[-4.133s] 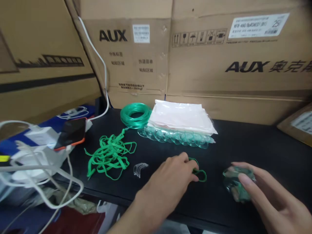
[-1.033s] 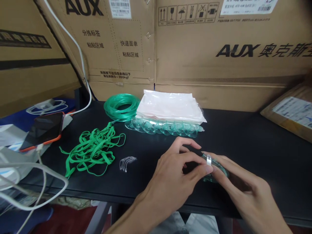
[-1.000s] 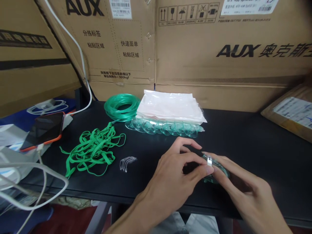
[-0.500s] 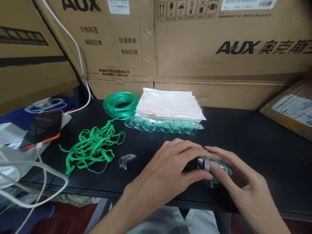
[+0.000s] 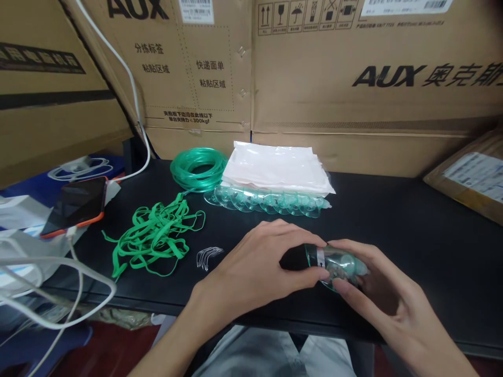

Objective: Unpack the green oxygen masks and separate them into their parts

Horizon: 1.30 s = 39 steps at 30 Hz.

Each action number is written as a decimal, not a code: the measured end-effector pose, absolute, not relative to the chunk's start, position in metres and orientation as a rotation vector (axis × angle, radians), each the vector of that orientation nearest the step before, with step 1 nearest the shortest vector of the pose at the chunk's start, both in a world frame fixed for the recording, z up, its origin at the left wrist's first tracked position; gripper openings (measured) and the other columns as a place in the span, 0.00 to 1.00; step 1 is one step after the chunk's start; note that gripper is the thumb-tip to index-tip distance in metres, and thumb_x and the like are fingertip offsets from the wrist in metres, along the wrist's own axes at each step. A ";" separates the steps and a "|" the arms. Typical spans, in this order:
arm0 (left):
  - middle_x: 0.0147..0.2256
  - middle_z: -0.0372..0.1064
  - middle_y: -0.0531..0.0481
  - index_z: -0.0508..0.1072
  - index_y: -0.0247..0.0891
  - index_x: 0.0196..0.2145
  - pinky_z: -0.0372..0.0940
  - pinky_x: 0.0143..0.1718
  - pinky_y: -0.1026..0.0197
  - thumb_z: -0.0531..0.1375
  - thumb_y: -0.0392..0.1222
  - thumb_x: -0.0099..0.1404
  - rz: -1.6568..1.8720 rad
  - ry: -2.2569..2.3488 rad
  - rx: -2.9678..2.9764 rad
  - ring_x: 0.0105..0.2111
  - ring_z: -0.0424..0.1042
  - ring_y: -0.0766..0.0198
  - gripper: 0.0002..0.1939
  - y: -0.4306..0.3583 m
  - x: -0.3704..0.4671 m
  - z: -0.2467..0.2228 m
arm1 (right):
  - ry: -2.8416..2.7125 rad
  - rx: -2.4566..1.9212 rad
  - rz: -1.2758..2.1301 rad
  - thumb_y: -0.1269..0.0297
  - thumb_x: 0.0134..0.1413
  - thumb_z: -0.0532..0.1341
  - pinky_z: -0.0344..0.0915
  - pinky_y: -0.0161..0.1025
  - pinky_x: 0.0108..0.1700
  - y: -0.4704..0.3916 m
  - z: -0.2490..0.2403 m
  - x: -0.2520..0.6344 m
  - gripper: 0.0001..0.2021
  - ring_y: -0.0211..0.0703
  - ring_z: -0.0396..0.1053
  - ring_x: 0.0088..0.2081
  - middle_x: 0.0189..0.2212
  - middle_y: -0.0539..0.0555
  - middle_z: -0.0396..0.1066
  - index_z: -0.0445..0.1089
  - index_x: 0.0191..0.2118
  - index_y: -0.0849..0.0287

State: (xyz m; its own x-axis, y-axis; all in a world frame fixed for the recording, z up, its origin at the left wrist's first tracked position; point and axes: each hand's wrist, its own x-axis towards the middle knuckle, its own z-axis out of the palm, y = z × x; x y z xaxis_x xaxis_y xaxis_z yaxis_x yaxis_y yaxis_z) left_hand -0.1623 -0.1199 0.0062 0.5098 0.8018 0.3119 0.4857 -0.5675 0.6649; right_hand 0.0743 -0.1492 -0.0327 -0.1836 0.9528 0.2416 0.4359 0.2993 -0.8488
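Observation:
A clear green-tinted mask (image 5: 338, 263) with a metal strip near its left end is held low over the black table. My left hand (image 5: 271, 259) grips its left end between thumb and fingers. From the right, my right hand (image 5: 387, 288) holds the mask's other side, thumb in front and fingers behind. Thin metal strips (image 5: 208, 256) lie left of my left hand. Farther left is a tangled heap of green elastic bands (image 5: 153, 235). Behind my hands, a row of similar clear green masks (image 5: 271, 201) lies against a stack of white bags (image 5: 275, 167).
Coiled green tubing (image 5: 198, 168) lies beside the white bags. A phone (image 5: 78, 204) and white cables (image 5: 80, 272) occupy the left side. Cardboard boxes (image 5: 314, 104) stand behind the black table (image 5: 408, 220), with a brown parcel (image 5: 467, 173) at right.
The mask has turned, so more of its clear body and pale nozzle shows. My right thumb has shifted left and down along it, and my left hand has moved slightly left.

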 end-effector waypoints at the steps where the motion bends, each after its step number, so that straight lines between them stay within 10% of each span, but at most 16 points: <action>1: 0.52 0.78 0.58 0.78 0.44 0.54 0.61 0.59 0.60 0.69 0.47 0.69 0.839 1.055 2.255 0.53 0.74 0.64 0.17 -0.120 -0.163 0.006 | -1.753 -1.254 0.806 0.55 0.63 0.68 0.79 0.30 0.40 -0.149 -0.034 0.074 0.17 0.46 0.82 0.42 0.49 0.50 0.81 0.73 0.56 0.43; 17: 0.49 0.80 0.59 0.79 0.49 0.54 0.62 0.56 0.59 0.66 0.53 0.71 0.811 1.071 2.163 0.51 0.75 0.63 0.16 -0.124 -0.160 0.004 | -1.793 -1.208 0.781 0.56 0.62 0.70 0.79 0.28 0.40 -0.147 -0.036 0.073 0.15 0.44 0.83 0.40 0.46 0.50 0.82 0.77 0.54 0.45; 33: 0.53 0.73 0.55 0.72 0.44 0.39 0.59 0.63 0.52 0.66 0.37 0.65 0.769 1.421 2.277 0.54 0.70 0.59 0.07 -0.166 -0.208 0.004 | -1.633 -1.202 0.895 0.49 0.54 0.73 0.79 0.30 0.40 -0.134 -0.067 0.078 0.22 0.53 0.85 0.41 0.45 0.52 0.84 0.79 0.53 0.48; 39: 0.56 0.73 0.51 0.70 0.49 0.57 0.62 0.63 0.50 0.62 0.36 0.68 0.644 1.639 2.323 0.61 0.65 0.55 0.21 -0.186 -0.248 -0.006 | -1.710 -1.222 0.898 0.49 0.55 0.72 0.79 0.29 0.40 -0.135 -0.063 0.080 0.23 0.54 0.84 0.44 0.45 0.53 0.84 0.78 0.55 0.47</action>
